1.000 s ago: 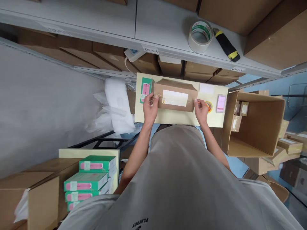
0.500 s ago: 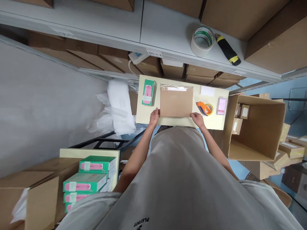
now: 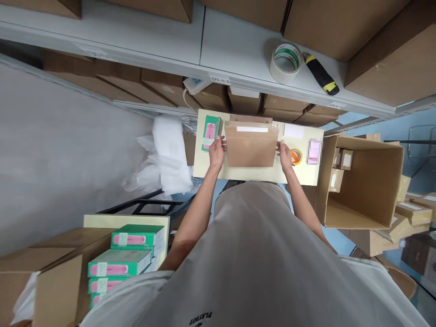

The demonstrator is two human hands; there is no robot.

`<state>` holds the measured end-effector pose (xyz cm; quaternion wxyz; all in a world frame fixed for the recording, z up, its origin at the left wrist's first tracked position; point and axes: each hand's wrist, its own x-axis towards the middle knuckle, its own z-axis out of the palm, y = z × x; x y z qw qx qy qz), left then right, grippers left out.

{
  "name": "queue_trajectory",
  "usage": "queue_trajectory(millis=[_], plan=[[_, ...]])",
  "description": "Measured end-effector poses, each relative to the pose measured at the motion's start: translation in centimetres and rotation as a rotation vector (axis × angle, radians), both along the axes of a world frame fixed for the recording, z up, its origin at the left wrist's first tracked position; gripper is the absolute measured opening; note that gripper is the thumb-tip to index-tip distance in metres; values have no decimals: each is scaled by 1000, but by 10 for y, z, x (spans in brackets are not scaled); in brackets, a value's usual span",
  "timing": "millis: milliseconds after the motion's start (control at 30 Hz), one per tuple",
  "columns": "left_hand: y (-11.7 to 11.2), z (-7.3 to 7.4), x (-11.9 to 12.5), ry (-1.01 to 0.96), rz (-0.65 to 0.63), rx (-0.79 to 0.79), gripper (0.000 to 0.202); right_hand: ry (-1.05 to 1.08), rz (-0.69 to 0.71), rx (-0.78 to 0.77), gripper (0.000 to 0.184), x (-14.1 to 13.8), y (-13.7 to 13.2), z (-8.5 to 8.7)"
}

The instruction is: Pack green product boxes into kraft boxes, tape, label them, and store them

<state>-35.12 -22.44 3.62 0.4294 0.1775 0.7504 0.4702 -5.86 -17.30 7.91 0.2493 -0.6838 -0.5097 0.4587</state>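
Observation:
A small brown cardboard box [image 3: 251, 144] with a white label along its far edge stands on the pale yellow table top [image 3: 259, 174]. My left hand [image 3: 216, 151] grips its left side and my right hand [image 3: 285, 153] grips its right side, fingers closed on the cardboard. A green and pink product box [image 3: 211, 132] lies just left of my left hand. An orange tape dispenser [image 3: 295, 156] sits right behind my right hand, partly hidden by it.
A large open carton [image 3: 364, 181] holding small boxes stands to the right. A white tape roll [image 3: 286, 61] and a black and yellow knife [image 3: 320, 73] lie on the grey shelf. White bubble wrap [image 3: 166, 154] lies left. Stacked green boxes [image 3: 122, 261] sit at lower left.
The brown box has been turned over and lifted at its sides; my hands moved from its near corners up to its left and right sides.

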Motion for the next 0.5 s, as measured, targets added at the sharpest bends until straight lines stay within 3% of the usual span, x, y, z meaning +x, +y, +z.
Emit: queue_trajectory(millis=[133,267,500], plan=[[-19,12,-3,-15,-34,33,73,38,-72,-6,97,13,-17,17],[-38,14,0,-37,-103,10,82,32,-16,-65,96,21,-33,17],[-49,1,-1,-3,-187,-81,58,-75,104,-142,87,20,-37,3]])
